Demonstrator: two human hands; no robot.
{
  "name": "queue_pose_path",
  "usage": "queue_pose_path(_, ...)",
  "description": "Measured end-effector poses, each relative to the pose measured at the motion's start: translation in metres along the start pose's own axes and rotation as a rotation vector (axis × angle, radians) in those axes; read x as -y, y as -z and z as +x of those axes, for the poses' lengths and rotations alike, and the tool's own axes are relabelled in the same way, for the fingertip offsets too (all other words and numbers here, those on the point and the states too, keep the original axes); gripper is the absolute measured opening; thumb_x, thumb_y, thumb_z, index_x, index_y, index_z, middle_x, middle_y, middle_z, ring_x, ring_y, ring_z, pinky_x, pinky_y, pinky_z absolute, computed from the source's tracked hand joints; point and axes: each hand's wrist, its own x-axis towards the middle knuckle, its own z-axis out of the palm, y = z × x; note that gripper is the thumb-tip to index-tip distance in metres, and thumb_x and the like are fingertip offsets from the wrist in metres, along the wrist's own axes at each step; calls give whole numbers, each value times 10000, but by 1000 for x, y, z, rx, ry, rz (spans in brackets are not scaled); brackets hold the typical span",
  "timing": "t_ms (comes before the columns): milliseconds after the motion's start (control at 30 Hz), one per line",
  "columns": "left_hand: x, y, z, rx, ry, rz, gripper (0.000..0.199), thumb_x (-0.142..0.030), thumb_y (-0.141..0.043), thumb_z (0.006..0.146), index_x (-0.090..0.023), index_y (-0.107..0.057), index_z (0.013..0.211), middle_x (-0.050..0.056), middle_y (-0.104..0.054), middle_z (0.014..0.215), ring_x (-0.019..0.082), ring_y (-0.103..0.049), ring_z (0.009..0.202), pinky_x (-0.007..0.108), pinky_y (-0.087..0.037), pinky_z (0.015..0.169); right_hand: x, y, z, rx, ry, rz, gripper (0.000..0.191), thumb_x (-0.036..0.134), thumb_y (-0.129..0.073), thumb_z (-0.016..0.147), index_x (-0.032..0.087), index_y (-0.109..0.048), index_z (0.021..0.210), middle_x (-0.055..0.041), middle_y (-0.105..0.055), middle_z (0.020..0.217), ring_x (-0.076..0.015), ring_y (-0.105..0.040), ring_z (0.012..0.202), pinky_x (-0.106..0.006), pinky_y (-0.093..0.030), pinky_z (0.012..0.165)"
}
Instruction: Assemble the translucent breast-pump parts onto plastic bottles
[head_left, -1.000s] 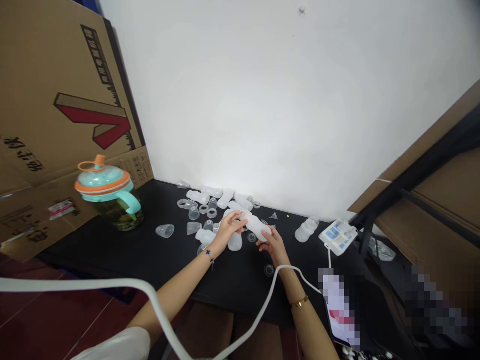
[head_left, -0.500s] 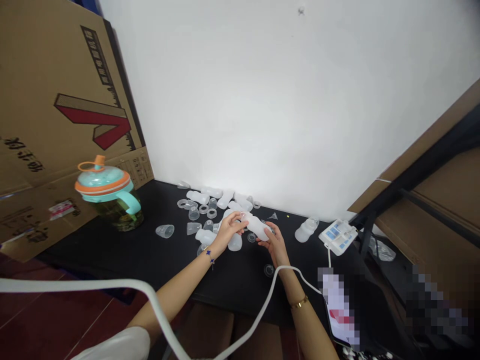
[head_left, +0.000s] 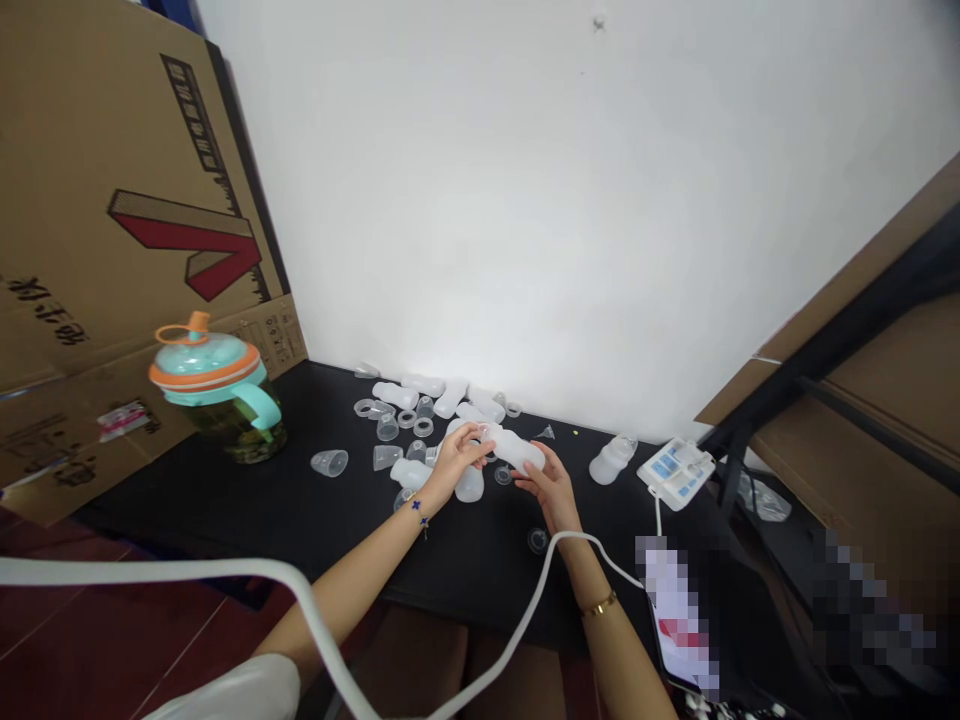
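Note:
A frosted white baby bottle point(head_left: 514, 450) is held tilted above the table, its neck end pointing left. My left hand point(head_left: 456, 462) is closed at that neck end, where a small clear part shows by the fingertips; its kind is hard to make out. Wrapped around the bottle's base end is my right hand point(head_left: 553, 488), thumb on top. Under and behind my hands lie several more bottle bodies point(head_left: 396, 396), clear caps point(head_left: 388, 458) and clear rings point(head_left: 424, 427). A clear round part point(head_left: 538, 540) rests near my right wrist.
A capped bottle point(head_left: 613, 459) stands right of my hands, beside a white power strip point(head_left: 676, 474). Its white cable point(head_left: 517, 640) crosses over my forearms. A phone point(head_left: 679, 615) lies at right. A large drink jug point(head_left: 217, 395) stands left, before a cardboard box point(head_left: 90, 200).
The bottle has turned slightly between my hands, its base end rising a little. My right fingers have shifted on it; my left hand keeps its place at the neck.

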Motion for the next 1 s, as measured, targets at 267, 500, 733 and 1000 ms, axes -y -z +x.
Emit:
queue_pose_path(267,-2,-1,-1,1,-1,-3,454,-418,-835,674,-153,-665,1001,64,-680,1022,71,-584,551,208,-451,518,-2,2,1,-10,-31,-33,738,376,-913,632,221,-562,1262,-53,-729,1008,-235,-763,770,-277,-611,597)
queue_pose_path(500,-3,-1,-2,-3,13,-6,469,-408,-833,670,-153,-667,1026,46,-672,939,81,-587,558,207,-453,520,-6,4,5,-57,-8,-51,542,480,-872,668,185,-657,1069,-16,-707,827,-136,-674,581,-203,-522,454)
queue_pose_path(733,-2,-1,-2,12,4,7,447,-407,-830,672,-152,-662,1000,35,-667,896,86,-579,559,214,-453,524,-3,2,4,-63,5,-50,431,479,-846,706,179,-746,999,-41,-709,949,-169,-670,781,-248,-590,597)
queue_pose_path(1000,0,-1,-2,30,-17,34,468,-408,-827,677,-159,-662,1038,52,-681,982,83,-573,559,222,-454,523,-7,4,6,-98,-16,-6,649,494,-846,707,228,-620,1254,-25,-730,886,-192,-714,729,-278,-594,615)
